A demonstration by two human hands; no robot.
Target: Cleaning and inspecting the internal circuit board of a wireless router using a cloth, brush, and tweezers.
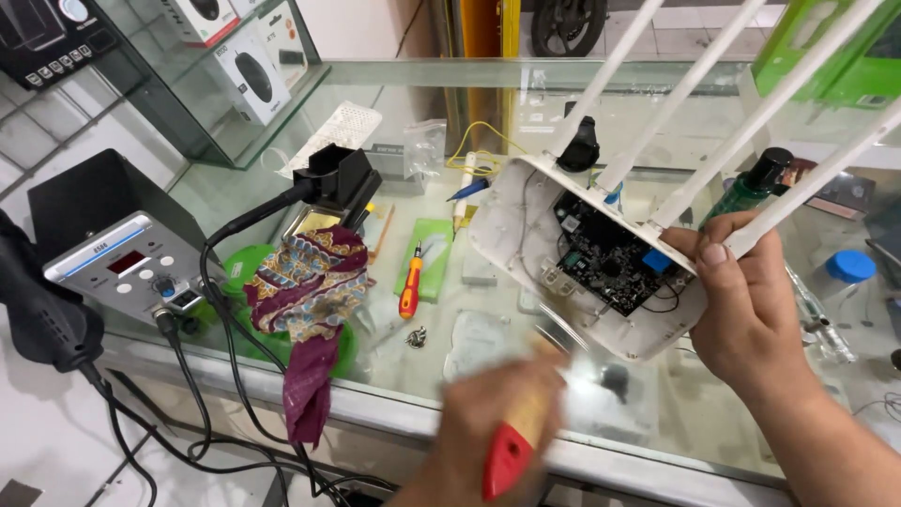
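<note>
**Router, opened — work in hand**

Head view: my right hand (751, 310) grips the router (601, 258) above the glass surface (422, 376); cover off, board (610, 263) bare, not yet closed. My left hand (497, 427), blurred, is closed round a red-tipped brush (511, 451) just below it. Screwdriver (410, 282) lies unused.

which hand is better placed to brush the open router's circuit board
The left hand: it grips the red-and-wood handled brush just below the black circuit board, while the right hand is busy holding the open white router shell.
</note>
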